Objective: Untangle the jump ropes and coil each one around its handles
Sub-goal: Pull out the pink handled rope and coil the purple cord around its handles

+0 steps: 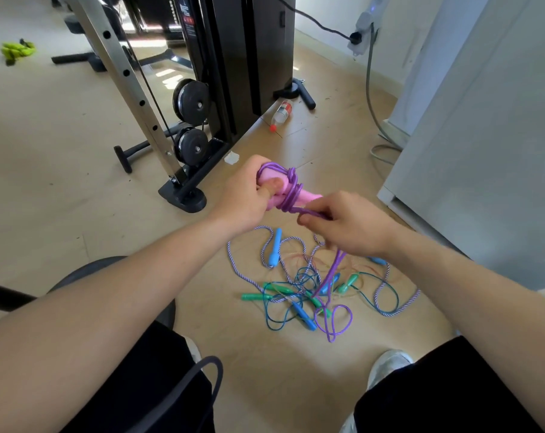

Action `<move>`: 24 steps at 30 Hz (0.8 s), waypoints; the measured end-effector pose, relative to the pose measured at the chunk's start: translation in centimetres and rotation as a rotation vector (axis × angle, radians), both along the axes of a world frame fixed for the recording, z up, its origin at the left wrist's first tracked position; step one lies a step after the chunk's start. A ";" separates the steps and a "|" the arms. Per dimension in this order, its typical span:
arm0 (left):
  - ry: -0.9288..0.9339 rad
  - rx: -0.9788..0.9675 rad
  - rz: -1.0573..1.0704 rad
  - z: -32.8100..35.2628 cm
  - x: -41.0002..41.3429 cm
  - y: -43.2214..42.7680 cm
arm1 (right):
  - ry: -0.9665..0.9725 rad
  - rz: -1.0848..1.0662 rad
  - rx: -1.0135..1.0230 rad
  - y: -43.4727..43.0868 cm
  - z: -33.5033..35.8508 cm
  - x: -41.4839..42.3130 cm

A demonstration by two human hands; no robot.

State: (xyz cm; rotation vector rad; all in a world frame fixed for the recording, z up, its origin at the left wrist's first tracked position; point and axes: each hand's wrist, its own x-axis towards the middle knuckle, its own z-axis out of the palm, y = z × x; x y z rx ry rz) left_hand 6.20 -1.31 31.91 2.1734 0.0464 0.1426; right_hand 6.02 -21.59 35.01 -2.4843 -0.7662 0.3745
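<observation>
Several turns of purple rope [291, 190] are wound around the pink handles [308, 195] at the middle of the frame. The left hand [243, 195] grips the handles' upper-left end, curled round it with the thumb pressed on the pink. Their long axis therefore runs from upper left down to lower right, and the free end points at the right hand [350, 228]. That hand sits just beside the coil on its lower-right side, its fingers [308, 219] pinching the strand where it leaves the last turn. From under the right hand the rope drops to the floor [280, 385] in the lower middle, where its slack loops lie among the heap of other ropes [299, 292]. By my judgement the next wrap must cross the handles' axis. The right hand would carry the strand around the exposed end while the left holds steady. Slack caught in the heap below could snag.
</observation>
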 end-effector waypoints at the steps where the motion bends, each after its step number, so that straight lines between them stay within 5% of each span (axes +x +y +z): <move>1: -0.003 0.044 -0.019 0.1 0.0 0.0 | -0.004 -0.025 0.033 -0.4 0.1 0.5; 9: 0.090 0.071 -0.324 0.6 -0.6 -0.3 | 0.045 -0.035 0.238 -3.4 0.3 3.4; 13: 0.105 -0.099 -0.417 1.1 -1.0 -0.3 | 0.155 -0.092 0.386 -4.4 -0.5 4.3; 21: 0.173 -0.676 -0.232 3.0 -1.2 -0.2 | 0.358 -0.219 0.384 -3.8 -3.9 3.7; 24: 0.135 -0.720 -0.069 2.7 -0.6 -0.3 | 0.294 -0.213 0.236 -2.2 -4.1 2.1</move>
